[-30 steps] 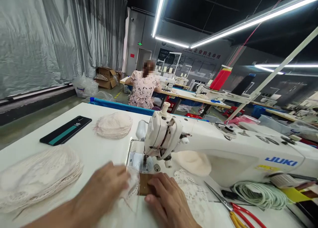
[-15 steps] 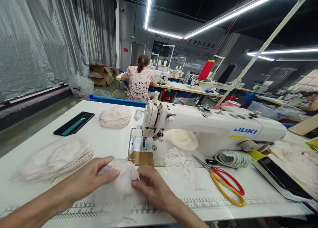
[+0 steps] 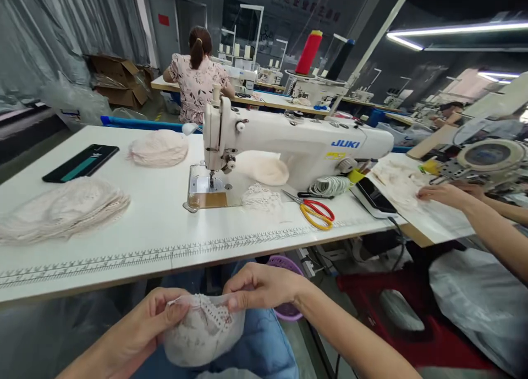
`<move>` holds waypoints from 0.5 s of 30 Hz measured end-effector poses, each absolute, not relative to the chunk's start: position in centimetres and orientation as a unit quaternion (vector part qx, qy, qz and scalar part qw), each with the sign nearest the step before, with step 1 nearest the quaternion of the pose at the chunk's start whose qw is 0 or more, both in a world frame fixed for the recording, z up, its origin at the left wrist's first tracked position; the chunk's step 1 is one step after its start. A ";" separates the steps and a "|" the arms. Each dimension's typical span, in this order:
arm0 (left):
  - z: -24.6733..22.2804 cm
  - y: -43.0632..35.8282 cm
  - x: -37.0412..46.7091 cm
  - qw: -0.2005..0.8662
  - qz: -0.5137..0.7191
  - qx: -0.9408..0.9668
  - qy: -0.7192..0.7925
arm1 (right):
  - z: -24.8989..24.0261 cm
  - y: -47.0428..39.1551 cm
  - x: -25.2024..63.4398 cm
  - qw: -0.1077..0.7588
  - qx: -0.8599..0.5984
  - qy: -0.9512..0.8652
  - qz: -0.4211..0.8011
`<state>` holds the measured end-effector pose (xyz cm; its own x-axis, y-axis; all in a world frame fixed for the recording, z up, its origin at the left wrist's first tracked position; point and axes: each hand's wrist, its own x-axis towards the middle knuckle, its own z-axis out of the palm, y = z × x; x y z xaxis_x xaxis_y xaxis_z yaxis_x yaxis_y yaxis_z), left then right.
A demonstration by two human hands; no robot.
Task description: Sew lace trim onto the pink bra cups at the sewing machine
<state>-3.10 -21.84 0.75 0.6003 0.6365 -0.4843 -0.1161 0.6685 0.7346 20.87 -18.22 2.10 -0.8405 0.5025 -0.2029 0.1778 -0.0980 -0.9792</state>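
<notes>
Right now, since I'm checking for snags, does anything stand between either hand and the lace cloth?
Nothing visible does: the left hand and right hand both pinch the lace cloth directly, at opposite sides of its upper edge.

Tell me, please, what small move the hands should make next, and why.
I'd probably turn the fabric slightly to check its trim: the left hand and right hand pinch its upper edge, holding it off the table, with the trim visible between them.
</notes>
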 end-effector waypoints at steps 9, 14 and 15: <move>-0.4 -24.4 -1.6 0.831 0.221 0.305 0.410 | -1.0 -23.0 20.9 0.212 -0.320 -0.597 0.704; -1.4 -25.1 -1.2 0.822 0.244 0.217 0.467 | -2.0 -23.9 22.1 0.218 -0.303 -0.544 0.751; -1.5 -25.2 -1.1 0.821 0.243 0.195 0.479 | -2.1 -23.9 22.5 0.215 -0.295 -0.540 0.759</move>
<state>-1.13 -25.22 -1.51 0.4228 0.5855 -0.6918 -0.2121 0.8060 0.5526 22.45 -23.90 -2.10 -0.7336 0.6445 -0.2156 -0.0080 -0.3254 -0.9455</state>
